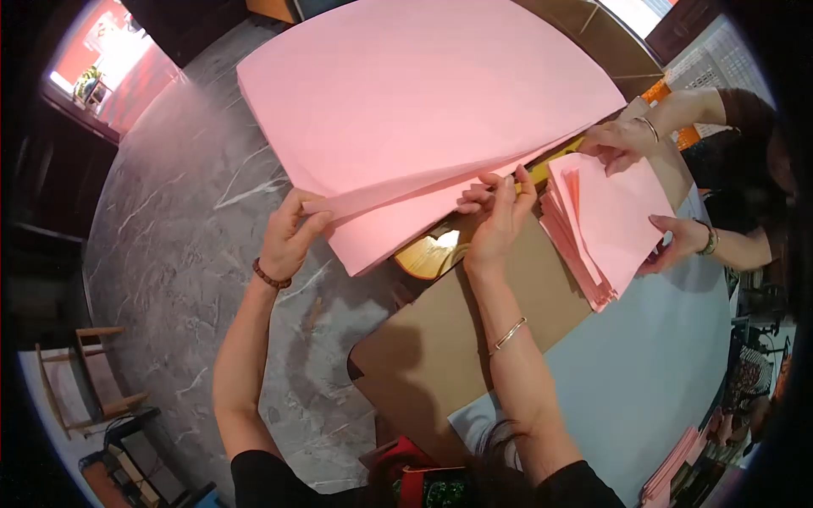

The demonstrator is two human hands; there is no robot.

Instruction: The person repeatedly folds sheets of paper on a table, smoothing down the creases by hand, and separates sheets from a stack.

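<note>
My left hand (292, 235) pinches the near left corner of a pink paper sheet (373, 196), whose front edge is lifted and folded back over a large pink paper stack (423, 93). At the front edge of that stack is my right hand (498, 222), palm turned up. Its fingers are loosely curled and apart, close to the sheet's edge, with nothing visibly gripped. Right of it, a co-worker's hands (622, 144) hold a smaller bundle of pink sheets (614, 212), fanned unevenly along its left side.
Brown cardboard (423, 356) and a pale blue-grey surface (627, 372) lie before me. A round yellow object (429, 256) shows under the stack's edge. More pink sheets (673, 466) are at lower right. Grey marbled floor (169, 245) and a wooden chair (80, 372) are at left.
</note>
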